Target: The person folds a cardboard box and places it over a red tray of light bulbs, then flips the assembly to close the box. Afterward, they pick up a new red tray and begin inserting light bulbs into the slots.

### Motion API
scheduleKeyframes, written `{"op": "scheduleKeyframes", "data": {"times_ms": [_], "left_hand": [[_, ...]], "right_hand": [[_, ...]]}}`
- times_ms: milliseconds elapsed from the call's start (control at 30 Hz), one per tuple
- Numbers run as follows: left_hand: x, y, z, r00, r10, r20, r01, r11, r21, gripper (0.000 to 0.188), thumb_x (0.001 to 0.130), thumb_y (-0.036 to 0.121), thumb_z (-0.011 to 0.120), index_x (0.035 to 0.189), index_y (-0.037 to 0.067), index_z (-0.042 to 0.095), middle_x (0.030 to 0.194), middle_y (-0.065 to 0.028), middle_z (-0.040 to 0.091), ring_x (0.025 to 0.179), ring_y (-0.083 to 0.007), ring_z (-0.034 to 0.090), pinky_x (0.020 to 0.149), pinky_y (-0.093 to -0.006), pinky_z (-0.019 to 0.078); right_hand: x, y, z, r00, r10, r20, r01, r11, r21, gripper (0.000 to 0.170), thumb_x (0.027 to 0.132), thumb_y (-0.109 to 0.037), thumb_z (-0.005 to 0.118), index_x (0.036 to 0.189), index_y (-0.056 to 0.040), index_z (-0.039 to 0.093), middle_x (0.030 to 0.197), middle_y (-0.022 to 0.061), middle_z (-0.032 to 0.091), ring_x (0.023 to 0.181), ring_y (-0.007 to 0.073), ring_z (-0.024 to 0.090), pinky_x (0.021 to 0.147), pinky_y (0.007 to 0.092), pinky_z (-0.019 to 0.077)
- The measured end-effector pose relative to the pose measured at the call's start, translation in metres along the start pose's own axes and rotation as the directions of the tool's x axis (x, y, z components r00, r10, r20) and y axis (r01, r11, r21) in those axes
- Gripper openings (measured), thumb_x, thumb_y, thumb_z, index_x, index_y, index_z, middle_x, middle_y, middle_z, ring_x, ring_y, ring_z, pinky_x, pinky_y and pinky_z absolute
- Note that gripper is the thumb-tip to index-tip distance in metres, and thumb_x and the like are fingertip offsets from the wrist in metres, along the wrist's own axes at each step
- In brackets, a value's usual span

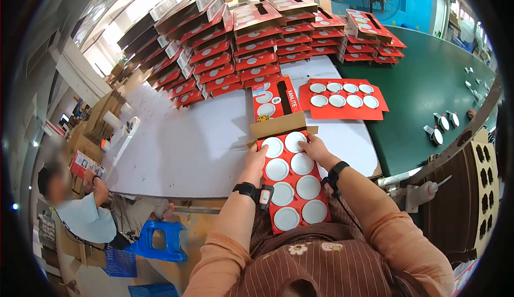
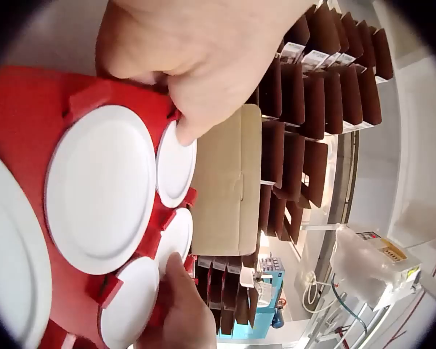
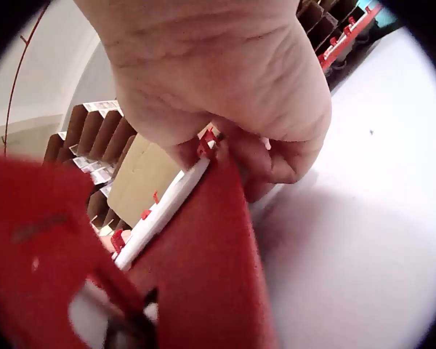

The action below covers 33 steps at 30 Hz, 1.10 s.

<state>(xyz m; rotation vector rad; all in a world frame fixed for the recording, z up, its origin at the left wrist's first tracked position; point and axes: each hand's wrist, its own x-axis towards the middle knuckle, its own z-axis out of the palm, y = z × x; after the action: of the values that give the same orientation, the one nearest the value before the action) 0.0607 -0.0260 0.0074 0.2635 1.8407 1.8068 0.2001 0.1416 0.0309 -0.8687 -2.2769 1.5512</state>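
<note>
A red card tray (image 1: 292, 187) carries two rows of round white disc lights (image 1: 277, 169). Its near end reaches the person's lap, and its far end meets the raised brown flap (image 1: 278, 125) of a printed red carton (image 1: 272, 101). On the tray's left edge, the left hand (image 1: 256, 160) grips near the far end. The right hand (image 1: 317, 151) holds the opposite edge, its thumb on a far disc. From the right wrist view, the curled fingers (image 3: 265, 163) wrap the tray's red side. In the left wrist view, the left thumb (image 2: 192, 120) presses by a disc.
Beside the carton lies another filled red tray (image 1: 342, 100). Stacked open cartons (image 1: 235, 56) line the back of the white table (image 1: 182, 147). Loose disc lights (image 1: 438, 135) rest on the green table (image 1: 423, 83). At left, another person (image 1: 85, 211) handles a carton near a blue stool (image 1: 160, 241).
</note>
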Motion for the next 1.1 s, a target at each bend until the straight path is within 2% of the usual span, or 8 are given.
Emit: {"op": "scheduleKeyframes", "data": {"times_ms": [133, 200, 367, 467, 667, 767, 967, 1100], "left_hand": [[0.010, -0.003, 0.001, 0.998, -0.060, 0.019, 0.059, 0.995, 0.075, 0.032, 0.092, 0.013, 0.053, 0.121, -0.001, 0.053, 0.116, -0.0120, 0.060, 0.100, -0.0214, 0.061, 0.082, -0.0355, 0.0507], [0.015, -0.002, 0.005, 1.000, 0.012, 0.012, -0.015, 0.966, 0.258, 0.034, 0.093, 0.014, 0.050, 0.123, 0.000, 0.052, 0.118, -0.0108, 0.059, 0.104, -0.0206, 0.059, 0.085, -0.0353, 0.0483], [0.016, 0.003, 0.004, 0.996, -0.069, 0.064, 0.049, 0.958, 0.281, 0.036, 0.093, 0.013, 0.048, 0.126, 0.000, 0.050, 0.121, -0.0108, 0.058, 0.106, -0.0195, 0.057, 0.087, -0.0352, 0.0471], [0.011, 0.012, 0.006, 0.990, -0.133, 0.042, 0.122, 0.971, 0.206, 0.035, 0.092, 0.014, 0.049, 0.124, -0.001, 0.052, 0.119, -0.0108, 0.059, 0.103, -0.0190, 0.059, 0.086, -0.0343, 0.0478], [0.030, -0.017, 0.000, 1.000, -0.023, -0.009, 0.024, 0.998, 0.062, 0.032, 0.092, 0.015, 0.051, 0.120, 0.000, 0.056, 0.112, -0.0093, 0.062, 0.097, -0.0180, 0.061, 0.083, -0.0330, 0.0493], [0.001, 0.015, 0.005, 0.995, -0.095, -0.043, 0.096, 0.995, 0.027, 0.032, 0.092, 0.014, 0.052, 0.120, -0.001, 0.056, 0.113, -0.0092, 0.062, 0.098, -0.0175, 0.061, 0.083, -0.0325, 0.0494], [0.015, 0.015, 0.002, 0.997, -0.054, -0.056, 0.063, 0.986, 0.157, 0.032, 0.092, 0.013, 0.052, 0.121, -0.001, 0.055, 0.115, -0.0100, 0.061, 0.099, -0.0176, 0.060, 0.083, -0.0321, 0.0493], [0.005, 0.019, 0.001, 0.996, -0.014, -0.083, 0.023, 0.993, 0.112, 0.033, 0.093, 0.012, 0.051, 0.123, -0.001, 0.053, 0.115, -0.0102, 0.061, 0.101, -0.0178, 0.059, 0.084, -0.0331, 0.0491]], "right_hand": [[0.004, 0.003, -0.002, 0.998, -0.017, -0.052, 0.017, 1.000, -0.006, 0.059, 0.081, -0.022, 0.063, 0.127, 0.0092, 0.043, 0.102, 0.0231, 0.064, 0.086, 0.0268, 0.065, 0.074, 0.0337, 0.0518], [0.004, -0.001, -0.007, 0.997, -0.037, -0.073, 0.037, 0.999, -0.001, 0.056, 0.081, -0.022, 0.064, 0.123, 0.0104, 0.046, 0.099, 0.0229, 0.064, 0.084, 0.0259, 0.066, 0.071, 0.0335, 0.0524], [0.013, -0.004, -0.011, 0.994, 0.068, -0.083, -0.067, 0.998, 0.003, 0.052, 0.076, -0.025, 0.072, 0.107, 0.0087, 0.049, 0.088, 0.0186, 0.064, 0.072, 0.0232, 0.066, 0.060, 0.0311, 0.0532], [0.021, 0.002, -0.009, 0.984, 0.130, -0.124, -0.134, 0.991, -0.021, 0.058, 0.073, -0.030, 0.075, 0.108, 0.0073, 0.047, 0.089, 0.0183, 0.063, 0.076, 0.0239, 0.065, 0.063, 0.0318, 0.0533], [0.022, -0.002, -0.009, 0.981, 0.132, -0.143, -0.146, 0.985, -0.090, 0.064, 0.070, -0.033, 0.078, 0.109, 0.0077, 0.046, 0.095, 0.0220, 0.062, 0.087, 0.0288, 0.064, 0.074, 0.0343, 0.0518], [0.025, -0.004, -0.009, 0.989, 0.094, -0.114, -0.107, 0.988, -0.109, 0.070, 0.068, -0.032, 0.080, 0.112, 0.0097, 0.046, 0.100, 0.0229, 0.061, 0.091, 0.0315, 0.063, 0.077, 0.0359, 0.0509], [0.025, -0.012, -0.011, 0.993, 0.027, -0.113, -0.038, 0.994, -0.099, 0.068, 0.066, -0.030, 0.081, 0.111, 0.0091, 0.048, 0.098, 0.0216, 0.062, 0.090, 0.0312, 0.063, 0.077, 0.0356, 0.0505], [0.028, -0.020, -0.015, 0.993, 0.110, -0.051, -0.113, 0.991, -0.074, 0.065, 0.066, -0.029, 0.080, 0.109, 0.0085, 0.049, 0.095, 0.0208, 0.062, 0.089, 0.0309, 0.063, 0.078, 0.0354, 0.0503]]}}
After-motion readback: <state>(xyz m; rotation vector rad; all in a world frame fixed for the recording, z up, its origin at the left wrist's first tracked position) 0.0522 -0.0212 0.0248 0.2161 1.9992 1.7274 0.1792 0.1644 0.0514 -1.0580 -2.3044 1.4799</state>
